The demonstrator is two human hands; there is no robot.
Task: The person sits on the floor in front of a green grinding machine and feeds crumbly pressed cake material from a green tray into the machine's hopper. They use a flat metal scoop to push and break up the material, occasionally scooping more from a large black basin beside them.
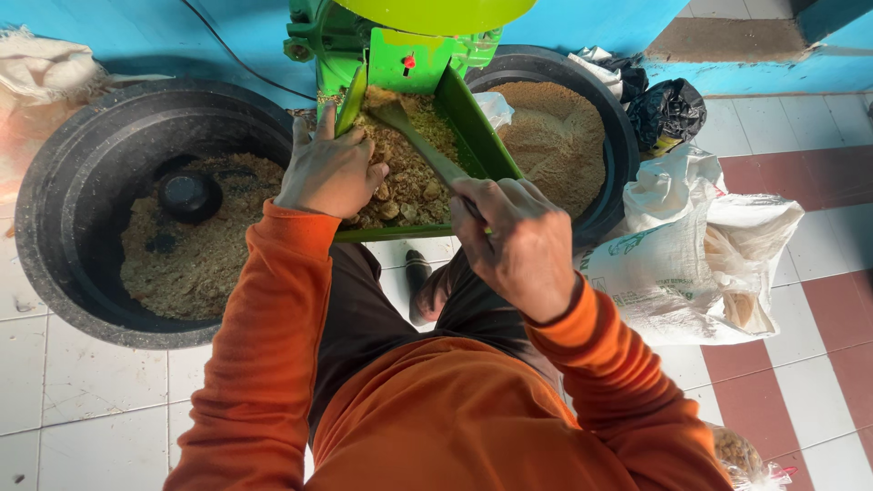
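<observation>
Right grip: my right hand (516, 244) is closed tight around the handle of a flat wooden paddle (420, 138), blade buried in the feed ahead of my knuckles.
Left grip: my left hand (332, 173) lies loosely spread on the coarse brown lumpy mash (409, 186), clasping nothing.
Mash: it fills the green metal chute tray (482, 136) between my grips.
Risk, spill: a hard push could tip lumps over the tray lip onto the white tiled floor (91, 391), missing the black round tub (82, 182) left of my left grip.
Risk, fingers: I judge my left fingertips sit close to the green machine's throat (405, 59).
</observation>
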